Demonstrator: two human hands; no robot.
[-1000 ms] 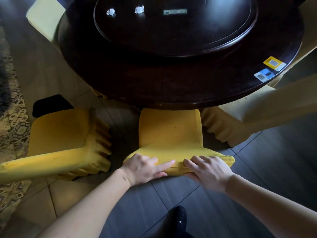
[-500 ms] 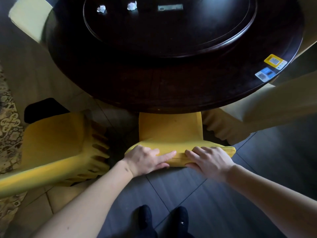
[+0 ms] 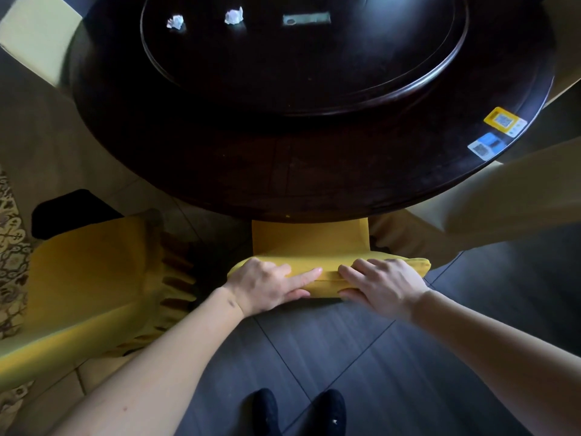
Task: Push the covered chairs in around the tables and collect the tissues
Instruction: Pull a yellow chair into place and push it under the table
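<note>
A yellow-covered chair (image 3: 309, 239) stands in front of me, its seat mostly under the round dark table (image 3: 245, 171). My left hand (image 3: 265, 286) and my right hand (image 3: 382, 284) both grip the top of its backrest, fingers over the top and thumbs on the near side. Two crumpled white tissues (image 3: 175, 22) (image 3: 234, 16) lie on the turntable (image 3: 408, 80) at the far side of the table. A second yellow-covered chair (image 3: 94, 278) stands to the left, pulled out from the table.
A pale covered chair (image 3: 490, 199) is at the right, another (image 3: 34, 36) at the far left. Two QR stickers (image 3: 503, 121) sit on the table's right edge. A patterned rug (image 3: 9, 253) lies at the left. My feet in black socks (image 3: 298, 410) stand on dark floor.
The chair has slid further under the table with both hands on its backrest; less of the seat shows. I have stepped closer, and both feet are in view.
</note>
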